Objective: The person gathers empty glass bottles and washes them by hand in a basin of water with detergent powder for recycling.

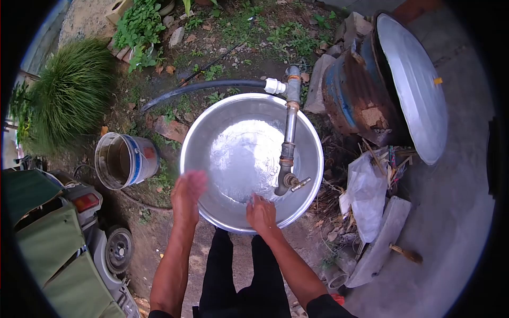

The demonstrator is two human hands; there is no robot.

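Observation:
A large round metal basin [192, 139] lies in front of my legs, its inside bright with reflections. Over its left rim, my left hand [185, 204] is closed on a pinkish cloth [196, 183], which is smeared by motion. My right hand [261, 214] reaches over the near rim, fingers pointing down into the basin; their tips are blurred and I cannot make out whether they hold anything. Above the basin's right side hangs a metal pipe [290, 124] with a tap [289, 182] at its lower end, close to my right hand.
A black hose [204, 84] joins the pipe through a white fitting. Left of the basin stands a bucket [140, 161], with a green-covered vehicle [58, 249] nearer me. On the right are a rusty drum [352, 95], a large round lid [416, 87] and a plastic bag [367, 193].

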